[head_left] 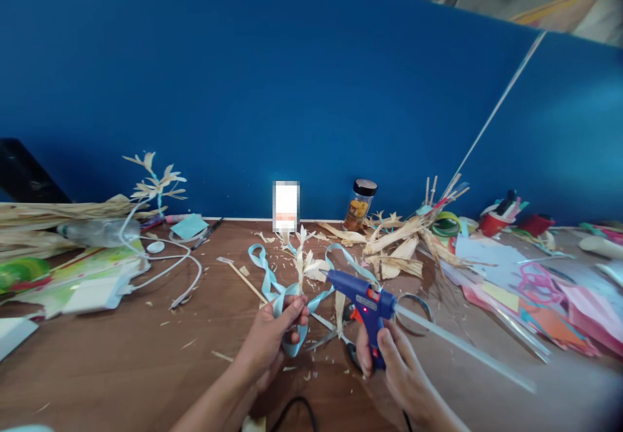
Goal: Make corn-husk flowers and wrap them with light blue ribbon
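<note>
My left hand (pixel 287 322) pinches the lower end of a pale flower (pixel 306 257) made of dried husk strips, held upright. A light blue ribbon (pixel 267 270) loops around my left fingers and trails over the table. In my right hand (pixel 392 351) is a blue glue gun (pixel 363 296) with an orange trigger and a lit red light. Its nozzle points left, close to the flower; whether they touch I cannot tell. A long translucent glue stick (pixel 467 341) juts from its back. Scissors (pixel 335 335) lie partly hidden behind the gun.
A finished-looking husk spray (pixel 158 185) stands at the left beside a white cable (pixel 189 257) and a plastic bottle (pixel 97 231). A black-lidded jar (pixel 360 205) and a husk pile (pixel 399 244) are at the back right. Coloured papers (pixel 491 257) cover the right side. A roll ring (pixel 428 305) lies near the gun.
</note>
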